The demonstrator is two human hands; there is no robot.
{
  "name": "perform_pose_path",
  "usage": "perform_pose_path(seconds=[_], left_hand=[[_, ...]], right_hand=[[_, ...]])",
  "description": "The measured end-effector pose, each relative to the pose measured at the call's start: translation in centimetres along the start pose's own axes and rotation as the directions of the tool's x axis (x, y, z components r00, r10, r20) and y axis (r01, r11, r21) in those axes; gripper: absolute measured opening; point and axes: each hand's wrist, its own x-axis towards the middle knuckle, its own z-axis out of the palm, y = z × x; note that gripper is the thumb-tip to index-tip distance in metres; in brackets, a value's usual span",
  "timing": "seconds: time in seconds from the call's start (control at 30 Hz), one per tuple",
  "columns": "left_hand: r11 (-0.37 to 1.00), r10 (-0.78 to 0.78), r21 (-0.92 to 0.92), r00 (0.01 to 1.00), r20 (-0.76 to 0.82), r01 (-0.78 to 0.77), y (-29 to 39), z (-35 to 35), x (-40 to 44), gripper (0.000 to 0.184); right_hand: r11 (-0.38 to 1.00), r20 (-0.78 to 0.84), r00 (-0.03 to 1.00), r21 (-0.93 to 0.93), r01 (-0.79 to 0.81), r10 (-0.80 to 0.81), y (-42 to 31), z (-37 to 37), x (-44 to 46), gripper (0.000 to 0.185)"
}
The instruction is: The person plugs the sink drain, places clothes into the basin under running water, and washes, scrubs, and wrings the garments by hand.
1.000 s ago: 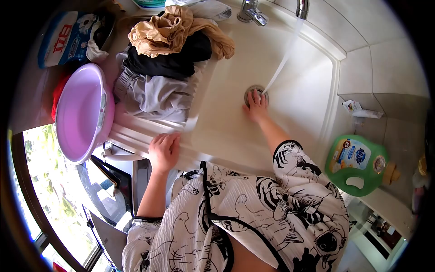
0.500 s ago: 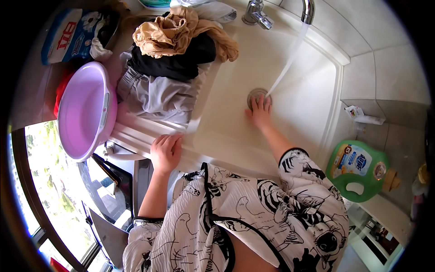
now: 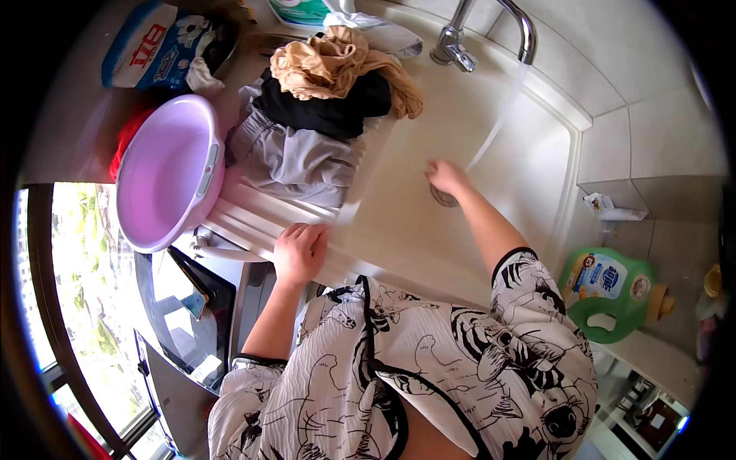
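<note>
Over the drain [image 3: 443, 198] of the white sink [image 3: 414, 230], my right hand [image 3: 447, 176] is bent downward, beside the falling water. Motion blurs its fingers, and I cannot make out anything in them. Curled and pressed together, the fingers of my left hand [image 3: 300, 251] rest on the ridged front edge of the sink's washboard [image 3: 249, 218], with nothing visible inside. Water runs from the chrome faucet [image 3: 527, 46] into the basin. Folded clothes lie on the washboard: grey pants [image 3: 295, 165] at the bottom, a black garment [image 3: 322, 107] above, a tan garment [image 3: 318, 65] on top.
A purple basin [image 3: 169, 176] leans at the left of the clothes. Behind it is a blue-and-white detergent bag [image 3: 157, 50]. A green detergent jug [image 3: 606, 295] lies by the right wall, near a small white packet [image 3: 613, 207]. A window is at the lower left.
My right hand has lifted off the drain, its spread fingers drawing in and the wrist bending. My left hand stays on the washboard edge. The view has shifted slightly.
</note>
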Motion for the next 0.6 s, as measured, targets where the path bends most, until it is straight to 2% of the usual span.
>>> perform_pose_path(seconds=[0.03, 0.07, 0.1, 0.13, 0.17, 0.2, 0.23, 0.3, 0.33, 0.37, 0.43, 0.6], left_hand=[[1.0, -0.012, -0.011, 1.0, 0.0, 0.012, 0.0, 0.1, -0.1, 0.008], [1.0, -0.009, -0.009, 1.0, 0.003, 0.009, 0.0, 0.1, -0.2, 0.008], [1.0, -0.013, -0.009, 1.0, 0.003, 0.013, 0.1, 0.1, -0.2, 0.008], [1.0, -0.002, -0.011, 1.0, -0.002, 0.002, 0.1, 0.2, -0.3, 0.008], [1.0, 0.011, -0.003, 1.0, -0.002, -0.011, 0.0, -0.2, -0.3, 0.008], [1.0, 0.01, 0.008, 1.0, 0.011, -0.01, 0.0, -0.3, -0.3, 0.007], [1.0, 0.013, 0.014, 1.0, 0.005, -0.013, -0.1, -0.3, -0.3, 0.007], [1.0, 0.023, -0.007, 1.0, 0.004, -0.023, -0.1, -0.2, -0.4, 0.008], [1.0, 0.016, -0.016, 1.0, -0.002, -0.016, 0.0, -0.2, -0.3, 0.008], [1.0, 0.018, -0.015, 1.0, -0.003, -0.018, 0.0, -0.3, -0.4, 0.008], [1.0, 0.011, -0.016, 1.0, -0.001, -0.011, 0.0, -0.2, -0.5, 0.008], [1.0, 0.018, -0.002, 1.0, 0.001, -0.018, 0.4, -0.5, -0.3, 0.008]], right_hand=[[0.967, -0.248, 0.967, 0.228, 0.11, -0.052, -3.4, -1.2, -0.5, 0.046], [0.875, -0.45, 0.875, 0.335, 0.349, -0.176, -7.2, -3.1, -1.4, 0.044], [0.711, -0.732, 0.59, 0.21, 0.671, -0.341, -10.5, -4.5, -1.2, 0.048], [0.608, -0.814, 0.4, 0.073, 0.79, -0.421, -14.1, -6.8, -1.9, 0.057], [0.607, -0.862, 0.235, -0.101, 0.788, -0.449, -17.0, -7.8, -2.5, 0.069], [0.689, -0.847, 0.16, -0.287, 0.666, -0.507, -19.4, -8.7, -3.4, 0.086], [0.669, -0.815, 0.196, -0.283, 0.687, -0.546, -21.0, -8.6, -2.4, 0.105], [0.804, -0.684, 0.519, -0.172, 0.569, -0.513, -24.1, -9.4, -3.4, 0.115], [0.842, -0.671, 0.559, -0.192, 0.504, -0.487, -24.8, -9.4, -3.1, 0.115], [0.842, -0.673, 0.557, -0.193, 0.504, -0.487, -25.0, -9.7, -3.1, 0.115], [0.856, -0.61, 0.629, -0.176, 0.485, -0.482, -25.0, -10.2, -3.3, 0.114], [0.742, -0.605, 0.52, -0.187, 0.643, -0.603, -21.9, -10.0, -4.0, 0.103]])
